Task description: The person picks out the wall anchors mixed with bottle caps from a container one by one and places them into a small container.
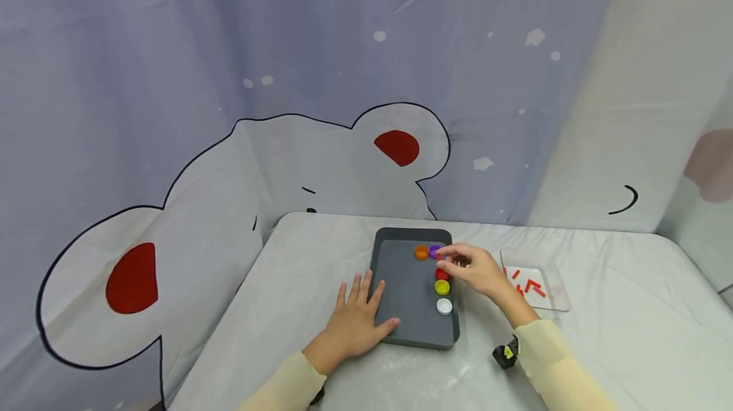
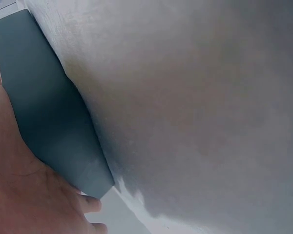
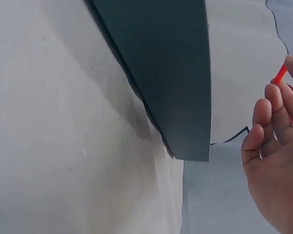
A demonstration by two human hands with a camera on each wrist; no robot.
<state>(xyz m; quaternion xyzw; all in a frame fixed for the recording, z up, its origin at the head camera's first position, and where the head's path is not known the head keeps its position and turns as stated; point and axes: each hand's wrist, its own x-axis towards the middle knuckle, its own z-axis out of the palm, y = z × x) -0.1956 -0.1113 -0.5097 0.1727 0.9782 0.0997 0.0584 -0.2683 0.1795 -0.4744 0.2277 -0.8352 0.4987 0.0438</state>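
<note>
My right hand (image 1: pixel 472 268) pinches a small red stick (image 3: pixel 281 73) between thumb and fingers, over the right side of a grey tray (image 1: pixel 401 296). Beneath and beside it, small round caps form a bent line in the tray: orange (image 1: pixel 421 252), purple (image 1: pixel 434 250), red (image 1: pixel 442 274), yellow (image 1: pixel 441 287) and white (image 1: pixel 443 306). The purple and red ones are partly covered by the fingers. With fingers spread, my left hand (image 1: pixel 355 325) rests on the tray's left edge. In the left wrist view, that hand lies against the tray's outer side (image 2: pixel 49 107).
A clear plastic box (image 1: pixel 558 284) holding several loose red sticks (image 1: pixel 532 285) stands right of the tray. White cloth (image 1: pixel 275 309) covers the table, and a printed curtain (image 1: pixel 321 67) hangs behind it.
</note>
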